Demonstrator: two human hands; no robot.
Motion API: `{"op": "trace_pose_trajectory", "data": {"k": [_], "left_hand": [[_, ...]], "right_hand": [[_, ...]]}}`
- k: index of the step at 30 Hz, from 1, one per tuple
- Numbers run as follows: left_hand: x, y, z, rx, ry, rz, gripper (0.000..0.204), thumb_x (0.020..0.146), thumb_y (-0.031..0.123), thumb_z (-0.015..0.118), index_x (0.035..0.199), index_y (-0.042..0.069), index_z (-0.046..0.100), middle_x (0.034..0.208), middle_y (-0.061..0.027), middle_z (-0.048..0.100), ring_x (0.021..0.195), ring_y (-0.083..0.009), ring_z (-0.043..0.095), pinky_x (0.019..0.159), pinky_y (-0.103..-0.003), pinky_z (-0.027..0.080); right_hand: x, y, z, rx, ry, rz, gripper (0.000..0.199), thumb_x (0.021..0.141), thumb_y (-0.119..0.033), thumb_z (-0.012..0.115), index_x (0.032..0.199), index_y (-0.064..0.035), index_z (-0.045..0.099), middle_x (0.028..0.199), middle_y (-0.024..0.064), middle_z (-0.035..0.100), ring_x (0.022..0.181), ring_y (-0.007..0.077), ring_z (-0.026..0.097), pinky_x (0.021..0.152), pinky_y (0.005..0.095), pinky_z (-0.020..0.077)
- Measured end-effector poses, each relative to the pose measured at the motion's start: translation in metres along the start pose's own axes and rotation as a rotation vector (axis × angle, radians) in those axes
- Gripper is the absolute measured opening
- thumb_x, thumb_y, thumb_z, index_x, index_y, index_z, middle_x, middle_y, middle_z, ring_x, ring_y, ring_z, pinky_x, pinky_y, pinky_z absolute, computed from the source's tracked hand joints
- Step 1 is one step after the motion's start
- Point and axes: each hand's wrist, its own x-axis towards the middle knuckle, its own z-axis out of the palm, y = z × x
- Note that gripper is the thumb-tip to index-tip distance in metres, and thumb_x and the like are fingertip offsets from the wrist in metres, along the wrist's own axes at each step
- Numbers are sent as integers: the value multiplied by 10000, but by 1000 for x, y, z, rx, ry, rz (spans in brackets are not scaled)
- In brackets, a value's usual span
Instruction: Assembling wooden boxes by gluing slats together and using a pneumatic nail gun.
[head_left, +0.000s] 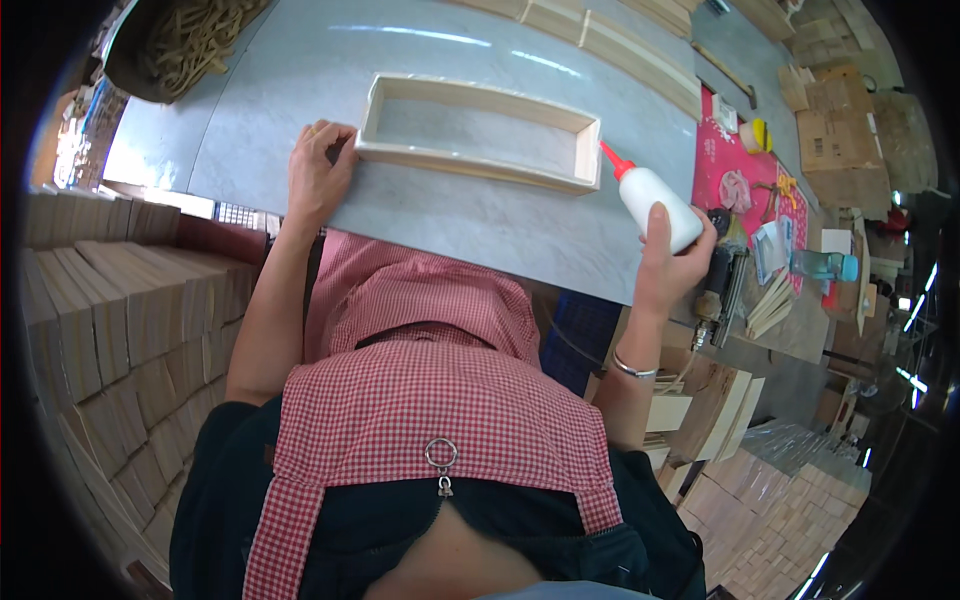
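Observation:
A long rectangular wooden frame (475, 168), open in the middle, lies on the grey tabletop in front of me. At its left end my left hand (322, 165) rests with bent fingers, its fingertips closed against the near corner. My right hand (675, 255) is wrapped around a white squeeze bottle (660, 205) with a red nozzle, tilted up and to the left. The nozzle tip is at the right end of the frame; whether it touches the wood I cannot tell.
Long wooden strips (640, 65) lie along the far edge. A bin of wood scraps (190, 45) stands far left. To the right are a hammer (728, 75), a red mat (722, 150), a nail gun (715, 290) and a plastic bottle (825, 265). Stacked wooden pieces (120, 320) rise at left.

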Motion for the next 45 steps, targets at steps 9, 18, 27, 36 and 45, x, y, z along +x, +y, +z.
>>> {"op": "trace_pose_trajectory", "data": {"k": [9, 18, 27, 36, 45], "left_hand": [[4, 13, -1, -2, -33, -4, 84, 887, 60, 614, 938, 14, 662, 906, -77, 612, 857, -230, 527, 793, -334, 446], [0, -10, -2, 31, -51, 55, 77, 869, 48, 609, 940, 22, 621, 913, -75, 592, 838, -229, 499, 768, -327, 421], [2, -17, -2, 8, -86, 39, 96, 874, 69, 620, 953, 16, 609, 886, -70, 558, 788, -207, 460, 692, -308, 382], [7, -24, -2, 38, -106, 21, 149, 918, 134, 595, 996, 9, 618, 914, -80, 585, 790, -212, 503, 709, -318, 412], [14, -50, 1, 157, -99, 23, 208, 928, 152, 573, 1055, 3, 641, 969, -94, 634, 810, -216, 534, 740, -326, 440]], "right_hand": [[118, 56, 9, 49, 390, -13, 476, 801, -261, 776, 1078, -23, 470, 1052, 152, 532, 885, 270, 552, 836, 399, 503], [269, 147, 9, -380, 242, 88, 520, 775, -244, 778, 1121, 14, 488, 1063, 216, 593, 935, 354, 627, 864, 434, 520], [301, 190, -47, -1007, -333, 321, 382, 881, -311, 693, 1129, -21, 701, 1091, 202, 732, 1018, 369, 709, 830, 457, 569], [269, 186, -61, -917, -196, 305, 346, 912, -313, 620, 1105, -47, 726, 1018, 179, 735, 968, 355, 696, 815, 451, 554], [55, 148, -208, -760, 765, -85, 344, 873, -239, 687, 1130, -10, 672, 1049, 161, 672, 954, 333, 626, 865, 406, 502]]}}
